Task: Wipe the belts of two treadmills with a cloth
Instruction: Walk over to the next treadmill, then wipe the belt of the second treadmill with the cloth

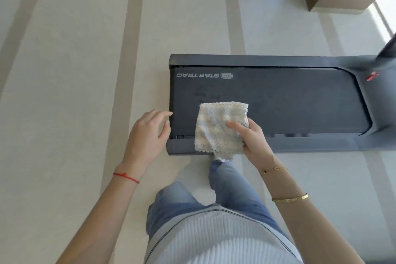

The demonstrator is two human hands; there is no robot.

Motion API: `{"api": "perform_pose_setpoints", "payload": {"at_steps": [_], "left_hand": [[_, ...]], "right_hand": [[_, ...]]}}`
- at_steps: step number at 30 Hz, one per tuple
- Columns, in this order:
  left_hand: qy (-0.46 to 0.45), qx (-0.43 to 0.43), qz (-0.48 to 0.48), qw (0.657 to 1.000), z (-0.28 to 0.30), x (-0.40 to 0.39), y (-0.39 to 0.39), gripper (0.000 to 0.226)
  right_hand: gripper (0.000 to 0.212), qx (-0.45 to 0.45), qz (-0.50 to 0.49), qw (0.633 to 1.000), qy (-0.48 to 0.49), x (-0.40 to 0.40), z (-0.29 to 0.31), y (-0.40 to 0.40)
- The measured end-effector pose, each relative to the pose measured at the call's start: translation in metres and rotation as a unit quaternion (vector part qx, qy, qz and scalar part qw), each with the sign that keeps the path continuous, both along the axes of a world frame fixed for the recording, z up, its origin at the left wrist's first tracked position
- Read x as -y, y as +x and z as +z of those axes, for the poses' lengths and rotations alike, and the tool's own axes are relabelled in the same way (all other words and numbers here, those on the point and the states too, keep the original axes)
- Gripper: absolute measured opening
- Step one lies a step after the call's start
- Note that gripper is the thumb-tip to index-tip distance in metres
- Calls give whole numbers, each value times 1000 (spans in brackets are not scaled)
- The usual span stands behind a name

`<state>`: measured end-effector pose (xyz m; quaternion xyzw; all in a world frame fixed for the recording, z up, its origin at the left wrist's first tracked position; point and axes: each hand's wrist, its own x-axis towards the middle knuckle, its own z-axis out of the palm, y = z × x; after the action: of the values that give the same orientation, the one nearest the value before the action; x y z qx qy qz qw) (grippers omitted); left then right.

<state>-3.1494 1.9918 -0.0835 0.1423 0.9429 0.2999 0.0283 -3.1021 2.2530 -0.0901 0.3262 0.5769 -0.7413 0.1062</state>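
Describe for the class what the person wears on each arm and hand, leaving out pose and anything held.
Both forearms are bare, with no sleeves or gloves showing. The left hand has a thin red string bracelet at its wrist. The right hand has a fine gold chain bracelet at the wrist and a gold bangle further up the forearm.

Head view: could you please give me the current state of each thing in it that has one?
cloth: folded, gripped in the right hand, above the near side of the belt
right hand: holds the cloth, thumb on top
left hand: holds nothing, fingers relaxed, by the treadmill's rear corner
treadmill belt: faint marks showing
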Motion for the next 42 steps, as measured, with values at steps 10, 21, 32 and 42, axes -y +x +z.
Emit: {"api": "perform_pose_setpoints", "payload": {"at_steps": [10, 21, 32, 42], "left_hand": [[-9, -26, 66, 997, -106, -104, -100, 30], [-47, -2, 70, 996, -338, -122, -202, 33], [-87, -22, 34, 995, -616, -121, -254, 33], [-125, -69, 59, 988, -717, -115, -271, 39]], "right_hand": [[41, 37, 61, 997, 24, -111, -101, -133], [41, 61, 90, 988, 106, -110, -349, -256], [31, 2, 157, 972, 175, -103, -615, -332], [66, -250, 265, 682, 634, -110, -700, -317]]}}
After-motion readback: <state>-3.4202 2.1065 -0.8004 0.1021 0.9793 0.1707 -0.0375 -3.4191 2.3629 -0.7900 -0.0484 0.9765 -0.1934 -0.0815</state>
